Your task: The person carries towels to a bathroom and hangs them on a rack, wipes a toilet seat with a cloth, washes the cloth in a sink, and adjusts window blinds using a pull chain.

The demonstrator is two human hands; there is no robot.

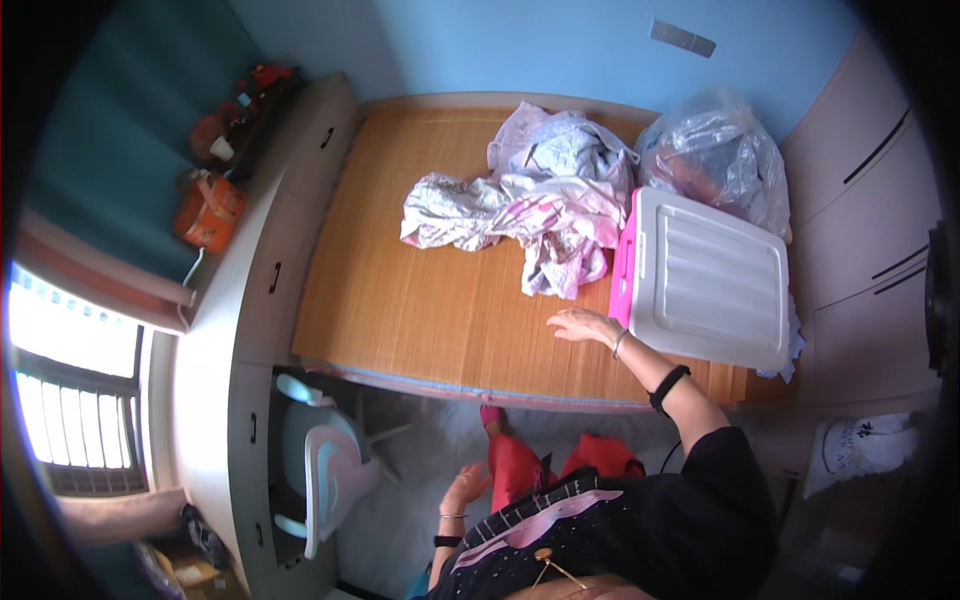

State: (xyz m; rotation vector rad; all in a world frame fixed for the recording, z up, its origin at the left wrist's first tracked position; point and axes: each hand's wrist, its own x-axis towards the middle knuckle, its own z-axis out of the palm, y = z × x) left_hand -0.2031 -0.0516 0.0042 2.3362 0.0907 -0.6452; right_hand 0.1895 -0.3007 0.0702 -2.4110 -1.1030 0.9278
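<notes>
My right hand [583, 324] reaches out over the bamboo mat [420, 320] on the bed, fingers stretched and holding nothing. Just beyond it lies a crumpled pile of pink, white and grey patterned cloth [545, 205]. A pink storage box [622, 270] with a pale lid [710, 280] stands beside my right hand and forearm. The lid covers the box, so its inside is hidden. Low beside my red trousers hangs my left hand [466, 488], empty, its fingers loosely extended.
A clear plastic bag [715, 150] bulges behind the box. A chair [335, 470] stands at the left, beside a long cabinet [215, 370] holding an orange container [212, 212]. Tall cupboards [860, 220] line the right side. A white bag [862, 447] sits at lower right.
</notes>
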